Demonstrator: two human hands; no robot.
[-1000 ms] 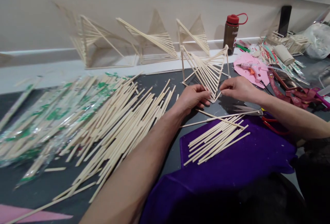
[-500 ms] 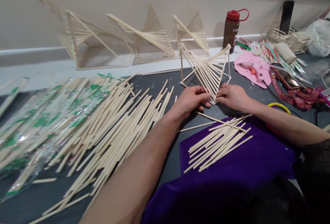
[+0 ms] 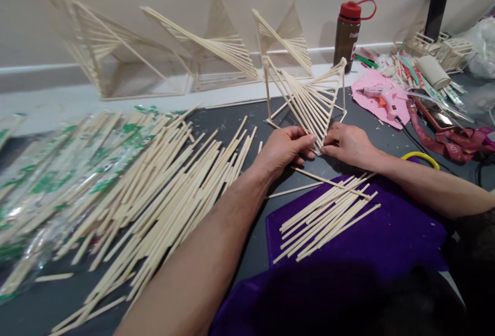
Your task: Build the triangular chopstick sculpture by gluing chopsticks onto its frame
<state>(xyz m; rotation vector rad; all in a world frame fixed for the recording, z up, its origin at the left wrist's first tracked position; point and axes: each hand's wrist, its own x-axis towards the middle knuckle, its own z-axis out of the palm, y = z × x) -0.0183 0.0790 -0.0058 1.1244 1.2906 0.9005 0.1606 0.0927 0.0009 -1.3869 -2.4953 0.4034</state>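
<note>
A model built of thin wooden sticks [image 3: 309,101] stands on the dark table, its sticks fanning down to a near corner. At that corner my left hand [image 3: 288,145] has its thumb and fingers closed on the left side. My right hand [image 3: 346,142] pinches the same corner from the right, its fingertips partly hidden. Just below my hands, shorter loose sticks [image 3: 325,222] lie on a purple cloth [image 3: 406,222]. One stick [image 3: 328,182] lies slantwise across them.
Loose sticks [image 3: 170,212] and plastic-wrapped stick packs [image 3: 77,171] cover the left. Finished stick models [image 3: 216,49] line the wall. A brown bottle [image 3: 346,42] stands behind. A glue gun [image 3: 379,96] rests on pink paper [image 3: 361,91], right, near a ribbon [image 3: 436,140] and yellow-handled scissors [image 3: 423,159].
My view has shifted slightly, so the left-hand things sit further left. Both hands keep their hold on the model's near corner, with hardly any movement.
</note>
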